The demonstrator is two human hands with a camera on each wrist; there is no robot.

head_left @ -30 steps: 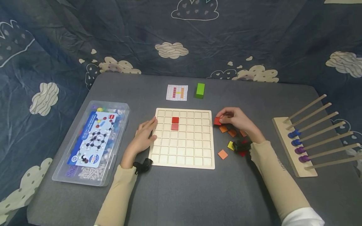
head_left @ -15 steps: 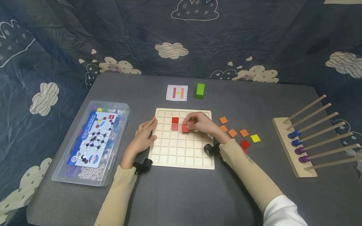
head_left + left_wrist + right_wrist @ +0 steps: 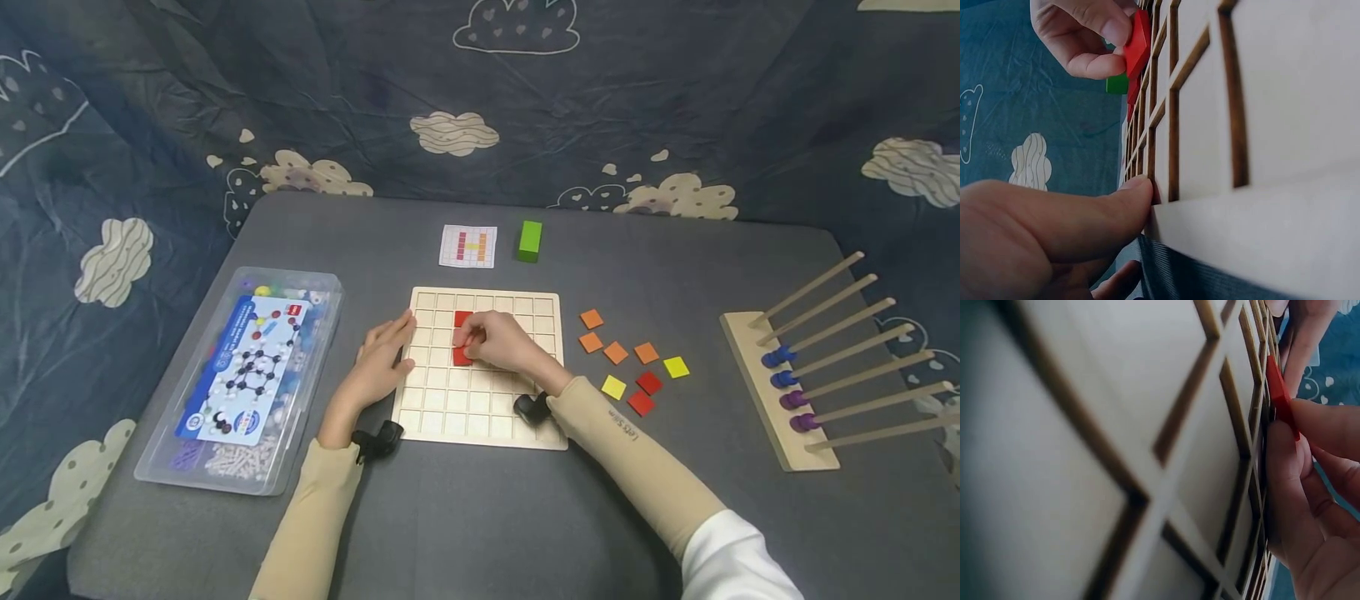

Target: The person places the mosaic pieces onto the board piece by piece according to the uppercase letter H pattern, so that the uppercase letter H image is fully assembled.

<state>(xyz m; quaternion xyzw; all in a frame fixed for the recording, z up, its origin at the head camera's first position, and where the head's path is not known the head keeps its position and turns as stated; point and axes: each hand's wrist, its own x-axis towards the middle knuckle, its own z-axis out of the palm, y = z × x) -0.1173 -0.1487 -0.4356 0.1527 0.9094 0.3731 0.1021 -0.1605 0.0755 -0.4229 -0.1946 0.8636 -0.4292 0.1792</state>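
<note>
A pale wooden grid board (image 3: 480, 417) lies in the middle of the table. My left hand (image 3: 375, 367) rests along its left edge, fingers fairly straight, and the thumb (image 3: 1104, 209) touches the rim in the left wrist view. Over the grid's third column my right hand (image 3: 502, 340) pinches a red square tile (image 3: 462, 357) between thumb and fingers. In the right wrist view that tile (image 3: 1282, 400) tilts against the board. Above it in the same column sits another red tile (image 3: 462, 318); the right fingers mostly hide the one between.
Right of the board lie several orange tiles (image 3: 616, 353), two yellow tiles (image 3: 676, 367) and two red tiles (image 3: 649, 382). A pattern card (image 3: 468, 246) and a green block (image 3: 529, 241) stand behind it. A clear plastic box (image 3: 247, 383) is left, a peg stand (image 3: 780, 392) right.
My right hand has carried a red tile from the loose tiles leftward onto the board, to below the two placed red tiles. My left hand stays put.
</note>
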